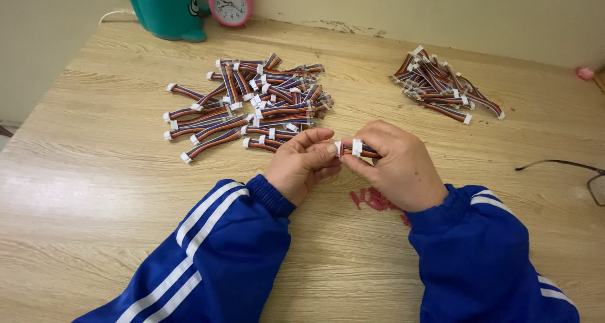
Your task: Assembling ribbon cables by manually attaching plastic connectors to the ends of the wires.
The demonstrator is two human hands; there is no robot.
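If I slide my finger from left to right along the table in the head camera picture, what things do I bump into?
Teal container → pink alarm clock → big pile of striped cables → left hand → cable with white ends → right hand → smaller cable pile → glasses.

Both forearms come in from the bottom edge and angle toward each other, so the two hands meet just in front of the person. The left hand (304,163) is curled, knuckles up, its thumb and fingertips (326,150) pinched together and pointing at the right hand. The right hand (396,164) lies with its back up, fingers bent inward, thumb and forefinger closed in a pinch that touches the left hand's fingertips.
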